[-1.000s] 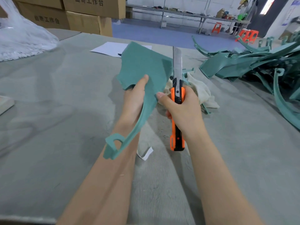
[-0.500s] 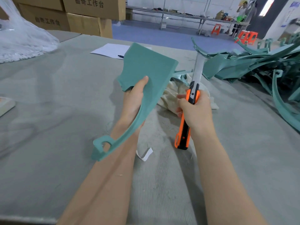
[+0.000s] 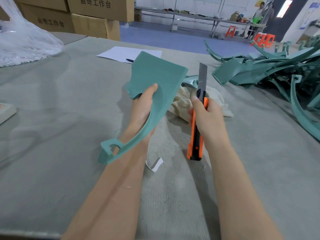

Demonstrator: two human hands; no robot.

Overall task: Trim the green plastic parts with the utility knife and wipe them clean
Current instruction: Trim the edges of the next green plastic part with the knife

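Spotter: Head view first, it's all we have. What are you holding?

Operator: My left hand (image 3: 142,110) holds the green plastic part (image 3: 159,75) up over the table (image 3: 52,122), thumb pressed flat on its broad face. The other fingers are behind it, so I can't tell how they lie. The looped tail end hangs back along my forearm

Spotter: And the knife?

Operator: My right hand (image 3: 208,118) has its fingers curled round the orange utility knife (image 3: 195,139), thumb stretched up towards the blade's root. The blade (image 3: 203,77) is well out, pointing away from me, just beside the part's right edge but apart from it

Spotter: So that edge isn't being cut yet, I'd say. How will you take it?

Operator: I'd shorten that blade if I can, lay it shallow on the edge, and shave away from my left thumb in light passes. That thin plate will likely flex, so I'd grip closer to the cut. The cloth (image 3: 181,103) lies right behind for the wipe, and the pile of green parts (image 3: 259,71) waits far right
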